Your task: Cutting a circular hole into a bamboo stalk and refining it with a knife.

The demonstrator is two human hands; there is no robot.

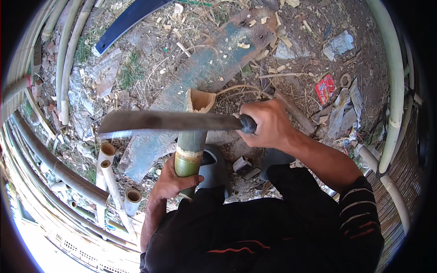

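Observation:
My left hand (169,183) is wrapped round the lower part of a thick green bamboo section (190,164), thumb across its front. The bamboo stands in front of me with its hollow top end up; that end is cut unevenly and shows a pale inside. My right hand (269,122) is closed on the dark handle of a machete (168,122). Its long blade lies level across the bamboo below the open end and points left, slightly blurred. Whether the blade touches the bamboo I cannot tell.
A worn plank (218,52) with flaking blue-green paint lies beyond the bamboo, strewn with chips. Dark blue, curved and blade-like, a long object (127,22) lies at the far left. Bamboo tubes (133,196) stand at left; bamboo poles (392,86) rise at right. A grey shoe (216,173) is close by.

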